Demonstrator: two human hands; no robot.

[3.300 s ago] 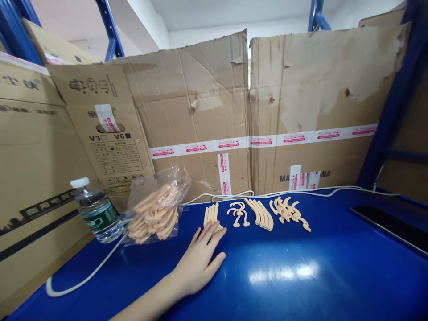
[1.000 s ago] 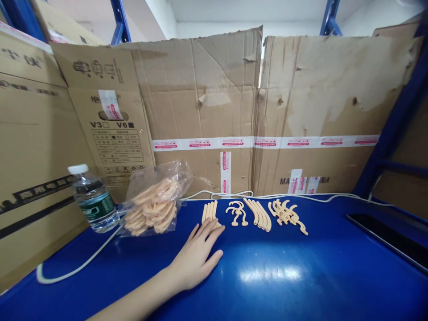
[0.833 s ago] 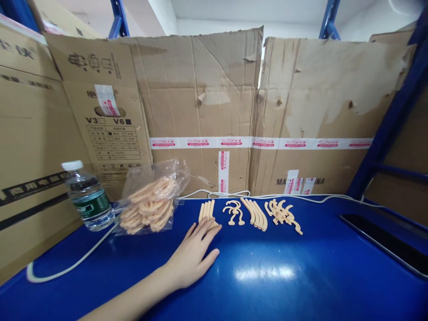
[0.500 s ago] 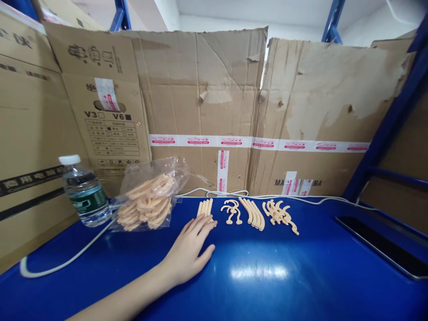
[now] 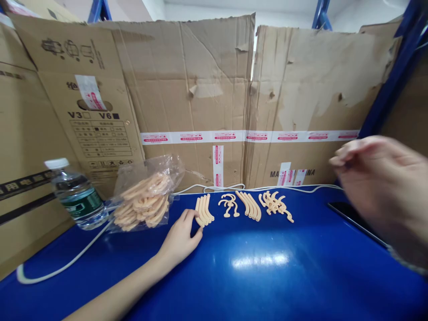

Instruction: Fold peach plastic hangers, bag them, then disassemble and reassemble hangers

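My left hand (image 5: 180,232) rests on the blue tabletop with its thumb and fingers bent around the near end of the leftmost cream curved strip. That strip lies in a row of several similar curved strips (image 5: 206,209). At the right, my right hand (image 5: 384,183) is raised above the table and blurred, its fingers curled together; whatever is in them I cannot make out. To the right of the first row lie a few small branching cream pieces (image 5: 229,205), a second row of curved strips (image 5: 249,206) and a loose heap of curved pieces (image 5: 274,204).
A clear plastic bag (image 5: 143,196) of cream pieces stands at the left, beside a water bottle (image 5: 78,196). A white cable (image 5: 60,269) runs along the table. Cardboard sheets (image 5: 187,107) wall the back. A dark phone (image 5: 356,223) lies partly behind my right hand.
My left hand has drawn back off the left row and curled at its left side; those strips are uncovered. My right hand has come into view from the right. The camera view has shifted slightly.
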